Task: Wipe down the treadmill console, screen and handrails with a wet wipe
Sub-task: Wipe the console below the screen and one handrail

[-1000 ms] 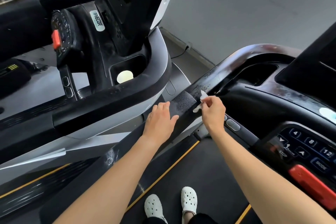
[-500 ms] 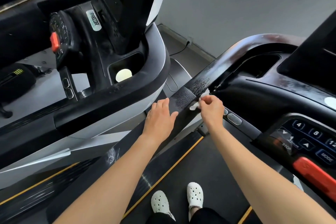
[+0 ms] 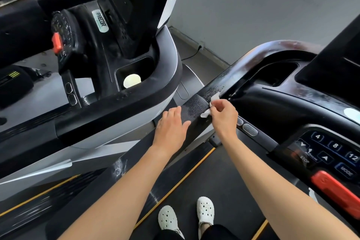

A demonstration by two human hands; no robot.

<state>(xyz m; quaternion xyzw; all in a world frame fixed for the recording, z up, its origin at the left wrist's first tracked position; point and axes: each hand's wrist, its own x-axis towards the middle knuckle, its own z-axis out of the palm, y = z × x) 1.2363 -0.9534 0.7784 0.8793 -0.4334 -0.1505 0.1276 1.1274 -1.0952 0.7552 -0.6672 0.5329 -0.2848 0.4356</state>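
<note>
Wipe (image 3: pixel 214 99) unmoved — right hand (image 3: pixel 224 117) pinching it, left hand (image 3: pixel 171 125) on handrail (image 3: pixel 194 106)

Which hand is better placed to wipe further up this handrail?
Right. The right hand pinches the wet wipe against the handrail, beside the streaked stretch ahead. The left hand rests flat on the rail lower down, holding nothing.

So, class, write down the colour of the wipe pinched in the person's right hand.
White; the wet wipe shows best in the head view.
</note>
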